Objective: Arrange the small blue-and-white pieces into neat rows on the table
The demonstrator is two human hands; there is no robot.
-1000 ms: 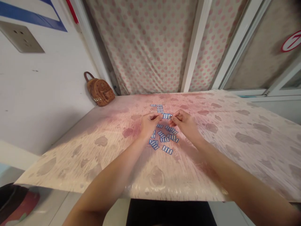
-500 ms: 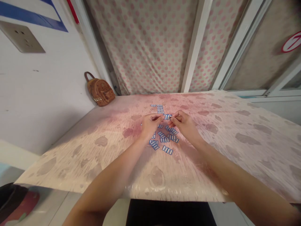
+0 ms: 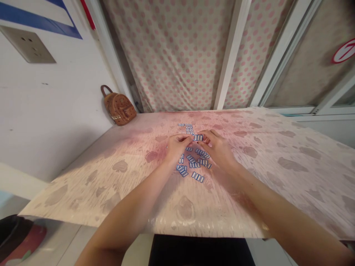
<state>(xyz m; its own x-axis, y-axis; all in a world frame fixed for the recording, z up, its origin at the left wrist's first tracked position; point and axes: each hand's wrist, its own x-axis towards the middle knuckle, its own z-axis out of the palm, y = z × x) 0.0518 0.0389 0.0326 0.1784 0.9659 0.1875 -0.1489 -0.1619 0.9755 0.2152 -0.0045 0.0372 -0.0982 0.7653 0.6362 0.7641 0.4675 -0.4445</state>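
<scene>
Over the table, my left hand (image 3: 177, 146) pinches the left end of a small white strip with blue bars and edges (image 3: 198, 137). My right hand (image 3: 216, 144) is at the strip's right end, its thumb and forefinger parted around it; whether a fingertip touches it is hard to see. Below and between my hands lie several similar loose strips (image 3: 198, 177), some overlapping. Just beyond the held strip, more of them form a neat column (image 3: 189, 128), with a single strip (image 3: 181, 125) to its left.
A patterned cloth (image 3: 122, 192) covers the table. At the back left corner a small brown backpack (image 3: 120, 108) leans against the wall. A dotted curtain (image 3: 177, 55) hangs behind the far edge. A wall socket (image 3: 30, 44) is at the upper left.
The fingers of my right hand have spread apart from their pinch at the strip's right end, baring more of it. My left hand keeps its hold in nearly the same place.
</scene>
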